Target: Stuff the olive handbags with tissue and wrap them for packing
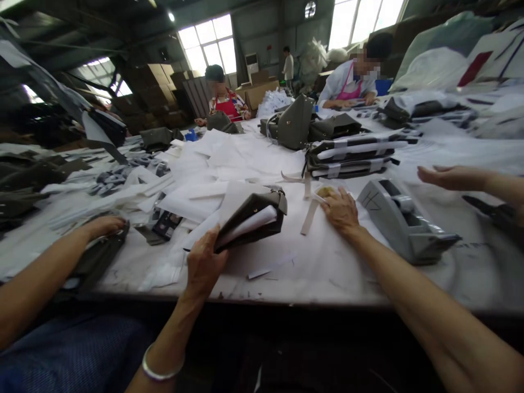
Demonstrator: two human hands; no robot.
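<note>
My left hand [204, 263] is closed around the near end of a dark olive bag [249, 218], holding it tilted above the table. White paper [261, 221] sticks out between the bag's folds. My right hand [341, 212] rests farther right, its fingers bent together at a small clear plastic bag [325, 191] with something yellowish in it. What those fingertips pinch is hidden. Just beside them lies a light beige strip [310, 217]. A grey tape dispenser [403, 221] stands right of my right hand.
Stacked olive bags [352, 158] lie behind my right hand, with white paper sheets [245, 150] to their left. A co-worker's hand [107, 225] touches a dark bag at left; another person's hand [446, 176] reaches in from the right. Two people in aprons sit across the table.
</note>
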